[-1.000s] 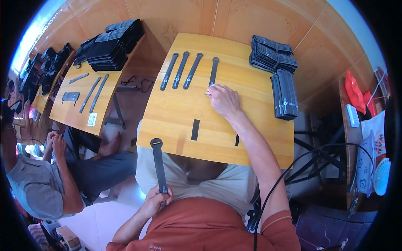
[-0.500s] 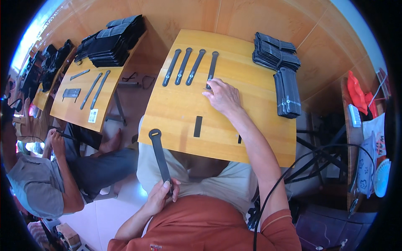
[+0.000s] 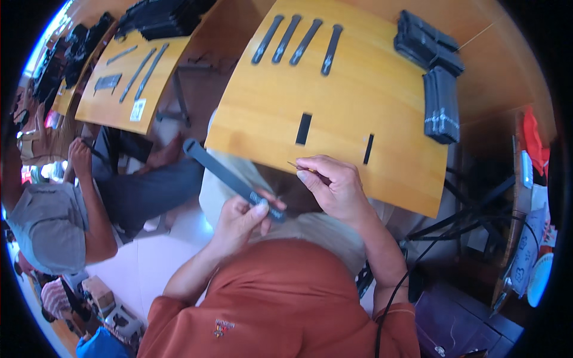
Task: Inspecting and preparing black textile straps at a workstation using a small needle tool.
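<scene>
My left hand (image 3: 239, 222) grips a dark grey flat strap (image 3: 222, 173) near its printed end, just off the table's front edge. The strap's rounded far end points up and to the left. Pinched in my right hand (image 3: 340, 188) is a small thin-pointed tool (image 3: 323, 177) with a dark reddish handle; its exact kind is unclear. Its tip juts left, apart from the strap. Toward the back of the wooden table (image 3: 370, 83), several similar straps lie side by side, the rightmost strap (image 3: 332, 50) a little apart from the others.
Two dark narrow rectangles (image 3: 304, 129) mark the table nearer to me. Bundled dark straps (image 3: 441, 106) are stacked at its right edge. A black cable (image 3: 397, 292) runs past my right arm. On the left, another person (image 3: 54, 221) sits by a second table (image 3: 131, 77) bearing similar straps.
My right hand has come back from the rightmost strap toward my left hand, now showing the small tool. My left hand has risen, tilting its strap further left. The view has shifted.
</scene>
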`<state>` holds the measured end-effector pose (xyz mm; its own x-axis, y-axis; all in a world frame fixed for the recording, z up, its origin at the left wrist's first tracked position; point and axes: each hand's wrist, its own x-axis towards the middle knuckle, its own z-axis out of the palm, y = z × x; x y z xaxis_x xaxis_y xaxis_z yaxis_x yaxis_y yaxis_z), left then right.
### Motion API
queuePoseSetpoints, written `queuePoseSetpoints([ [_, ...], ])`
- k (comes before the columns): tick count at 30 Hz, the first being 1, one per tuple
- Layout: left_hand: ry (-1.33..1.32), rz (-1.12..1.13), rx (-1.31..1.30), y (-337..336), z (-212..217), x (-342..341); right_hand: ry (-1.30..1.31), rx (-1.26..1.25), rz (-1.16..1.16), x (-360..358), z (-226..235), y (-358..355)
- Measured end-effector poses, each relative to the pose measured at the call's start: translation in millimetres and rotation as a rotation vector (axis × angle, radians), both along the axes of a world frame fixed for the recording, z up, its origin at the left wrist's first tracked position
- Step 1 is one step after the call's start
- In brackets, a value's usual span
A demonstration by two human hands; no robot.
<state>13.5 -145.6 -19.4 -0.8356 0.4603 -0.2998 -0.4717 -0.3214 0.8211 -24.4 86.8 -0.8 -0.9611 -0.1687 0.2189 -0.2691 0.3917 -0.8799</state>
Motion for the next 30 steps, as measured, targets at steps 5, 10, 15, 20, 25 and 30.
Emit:
queuePoseSetpoints([
  [5,0.012,0.085,0.077,7.7,-5.4,-3.9,-0.047,-0.119,0.13,30.2,0.1,-11.2],
  [10,0.014,0.147,0.107,8.4,-12.5,-0.2,-0.032,-0.166,0.178,42.8,-7.3,-14.7],
  [15,0.017,0.144,0.082,8.4,-13.0,3.4,0.001,-0.115,0.186,49.8,-14.0,-14.7],
  [20,-0.047,0.138,0.078,8.2,-10.0,4.3,-0.013,-0.098,0.164,52.0,-18.1,-13.8],
  [25,-0.066,0.121,0.083,8.4,-12.6,2.7,0.035,-0.064,0.148,53.1,-16.1,-11.5],
  [30,-0.048,0.134,0.03,9.1,-12.2,0.8,0.084,0.029,0.136,53.3,-18.7,-8.7],
])
